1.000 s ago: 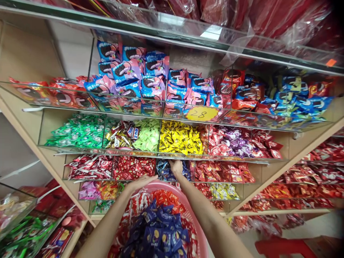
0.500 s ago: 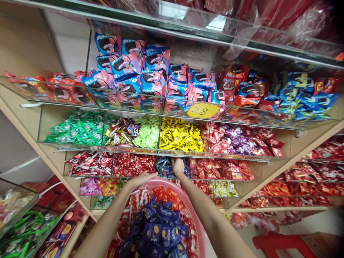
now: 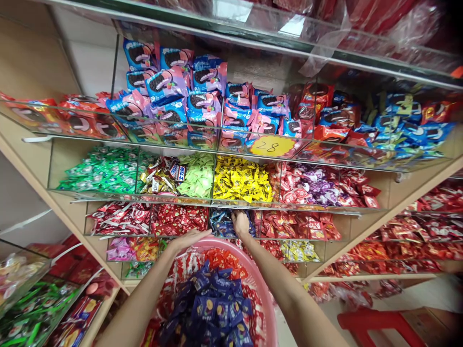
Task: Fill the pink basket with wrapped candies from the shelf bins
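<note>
My right hand (image 3: pixel 240 222) reaches into the bin of dark blue wrapped candies (image 3: pixel 221 222) on a lower shelf. Its fingers are curled down, and the fingertips and whatever they hold are hidden. At the far rim of the pink plastic basket (image 3: pixel 266 289), my left hand (image 3: pixel 191 238) lies with fingers stretched out toward the right, near the shelf's front edge. A heap of navy blue wrapped packets (image 3: pixel 217 308) fills the middle of the basket. Around them lie red-and-white wrapped candies (image 3: pixel 188 262) and orange-red ones (image 3: pixel 224 262).
Yellow candies (image 3: pixel 242 179), green candies (image 3: pixel 103 168) and cookie packs (image 3: pixel 168 86) fill the shelves above behind glass fronts. A yellow price tag (image 3: pixel 272 145) reads 28. A red stool (image 3: pixel 376 320) stands at the lower right. More candy bins (image 3: pixel 36 303) are at the lower left.
The view has shifted slightly, so the shelves sit a little higher and further left. My right hand stays in the dark blue candy bin, my left hand at the basket rim.
</note>
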`<state>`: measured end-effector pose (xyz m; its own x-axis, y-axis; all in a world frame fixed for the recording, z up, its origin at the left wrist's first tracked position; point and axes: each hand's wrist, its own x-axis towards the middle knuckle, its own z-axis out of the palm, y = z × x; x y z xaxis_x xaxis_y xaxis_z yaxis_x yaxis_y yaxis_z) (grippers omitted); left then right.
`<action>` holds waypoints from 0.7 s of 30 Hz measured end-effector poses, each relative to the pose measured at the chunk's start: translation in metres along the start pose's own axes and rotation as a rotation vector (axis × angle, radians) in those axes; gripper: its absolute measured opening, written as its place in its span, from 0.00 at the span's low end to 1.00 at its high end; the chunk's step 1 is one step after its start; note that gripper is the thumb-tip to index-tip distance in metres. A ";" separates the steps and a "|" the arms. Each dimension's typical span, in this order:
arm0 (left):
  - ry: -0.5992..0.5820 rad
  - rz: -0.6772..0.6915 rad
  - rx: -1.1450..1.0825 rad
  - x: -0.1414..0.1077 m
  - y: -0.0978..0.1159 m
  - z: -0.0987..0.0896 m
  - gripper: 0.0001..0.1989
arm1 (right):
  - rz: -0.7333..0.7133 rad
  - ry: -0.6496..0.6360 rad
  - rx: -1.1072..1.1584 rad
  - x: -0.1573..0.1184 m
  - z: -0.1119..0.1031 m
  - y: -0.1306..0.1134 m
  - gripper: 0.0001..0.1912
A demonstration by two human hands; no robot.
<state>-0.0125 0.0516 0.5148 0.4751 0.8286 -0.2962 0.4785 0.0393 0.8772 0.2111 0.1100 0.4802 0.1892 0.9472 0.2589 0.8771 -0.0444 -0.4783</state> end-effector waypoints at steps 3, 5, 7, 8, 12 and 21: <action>-0.012 0.012 0.013 0.000 0.001 -0.001 0.34 | -0.049 0.051 0.056 -0.004 -0.006 0.001 0.12; -0.008 0.011 0.026 0.000 0.001 -0.001 0.34 | -0.088 0.080 0.101 -0.009 -0.010 0.002 0.12; -0.002 0.016 0.041 0.000 0.002 -0.001 0.34 | -0.132 0.101 0.151 -0.015 -0.016 0.004 0.12; -0.002 0.020 0.048 0.000 0.003 -0.001 0.33 | -0.156 0.108 0.178 -0.020 -0.020 0.006 0.13; -0.025 0.014 0.073 -0.001 0.006 -0.002 0.32 | -0.256 0.098 0.273 -0.049 -0.041 0.017 0.13; 0.006 -0.004 0.142 0.007 -0.001 -0.005 0.32 | -0.366 -0.485 0.565 -0.141 -0.130 0.022 0.16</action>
<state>-0.0125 0.0603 0.5137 0.4691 0.8318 -0.2967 0.5802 -0.0370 0.8137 0.2612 -0.0654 0.5420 -0.3896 0.9084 0.1516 0.4675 0.3369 -0.8173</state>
